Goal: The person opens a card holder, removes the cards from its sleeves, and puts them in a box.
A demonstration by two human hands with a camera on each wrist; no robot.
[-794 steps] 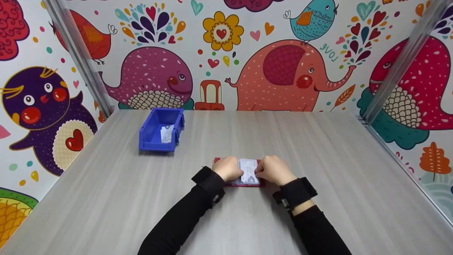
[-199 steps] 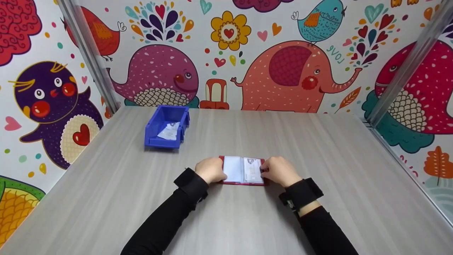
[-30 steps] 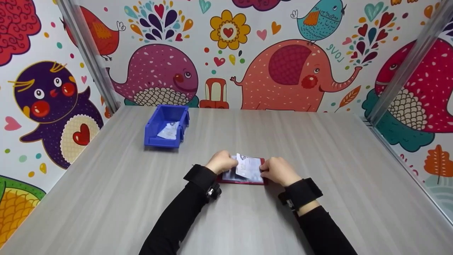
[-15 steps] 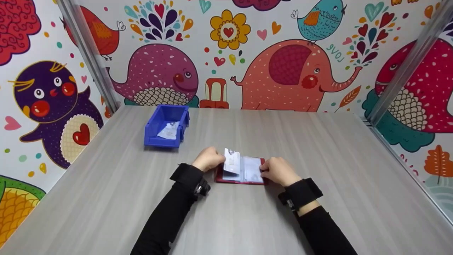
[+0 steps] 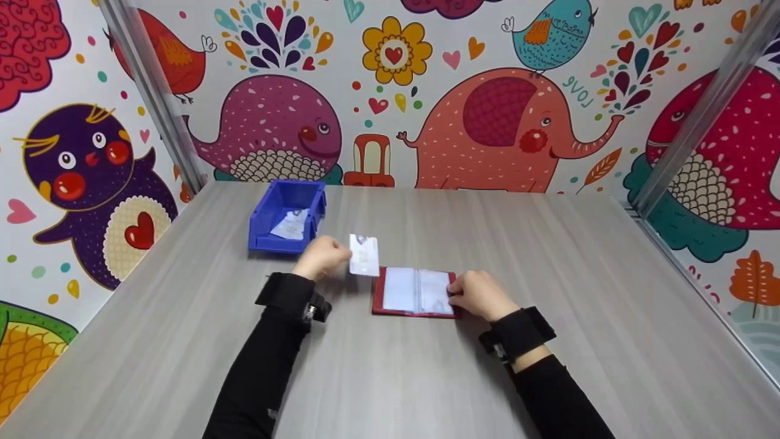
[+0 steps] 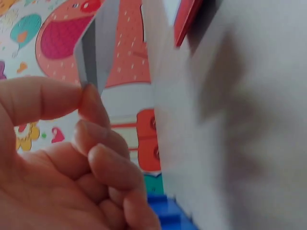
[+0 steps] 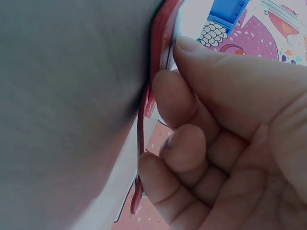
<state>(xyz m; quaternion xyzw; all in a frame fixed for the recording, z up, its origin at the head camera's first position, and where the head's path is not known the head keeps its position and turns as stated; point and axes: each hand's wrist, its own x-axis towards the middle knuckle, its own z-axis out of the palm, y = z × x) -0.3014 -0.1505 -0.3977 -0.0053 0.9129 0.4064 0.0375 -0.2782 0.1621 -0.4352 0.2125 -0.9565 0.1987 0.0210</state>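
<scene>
Between thumb and forefinger my left hand (image 5: 322,257) pinches a white card (image 5: 364,256) by its left edge, held up off the table just left of a card holder. In the left wrist view the card (image 6: 98,45) appears nearly edge-on above the fingertips. The red card holder (image 5: 378,299) lies spread on the table, with clear sleeves on both sides. My right hand (image 5: 481,294) grips its right edge, thumb on the sleeves; the right wrist view shows the red cover (image 7: 162,45) between thumb and fingers.
A blue bin (image 5: 277,245) stands at the back left, close beyond my left hand, with white cards (image 5: 290,224) inside. The grey wood-grain table (image 5: 518,238) meets walls with cartoon animals at the back and sides.
My left hand has drawn the white card out of the holder's left side and carried it up and left, towards the bin. My right hand stays at the holder's right edge.
</scene>
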